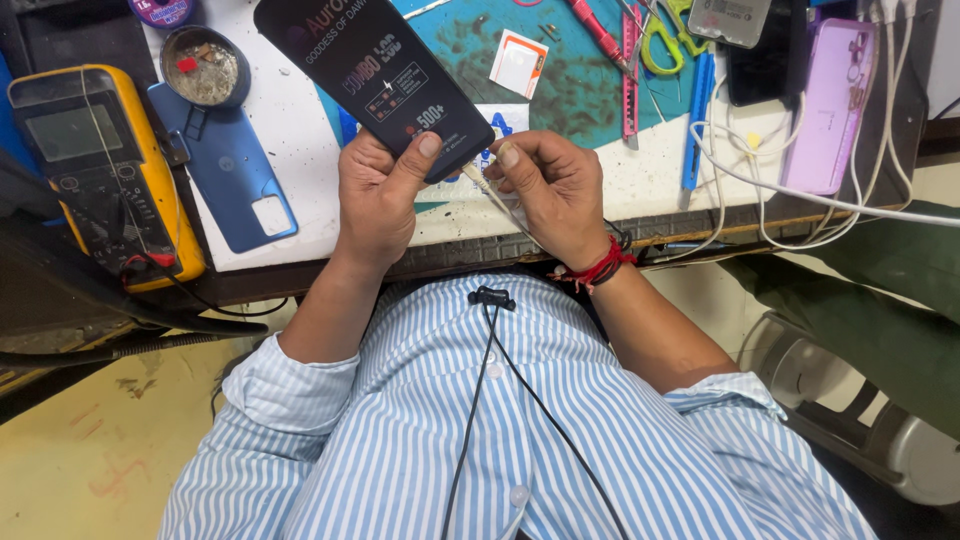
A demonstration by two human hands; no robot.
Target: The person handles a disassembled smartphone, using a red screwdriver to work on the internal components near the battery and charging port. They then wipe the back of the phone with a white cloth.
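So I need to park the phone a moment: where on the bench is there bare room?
Free: the white strip between the blue back cover and the phone, and the white edge right of the right hand. Crowded: the tools and white cables.

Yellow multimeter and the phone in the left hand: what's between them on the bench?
Head view: a blue phone back cover lies flat between the yellow multimeter and the phone held by the left hand.

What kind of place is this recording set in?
Most likely a phone repair bench: a yellow multimeter, a loose blue phone back cover and hand tools lie on the worktable, while the left hand holds a smartphone.
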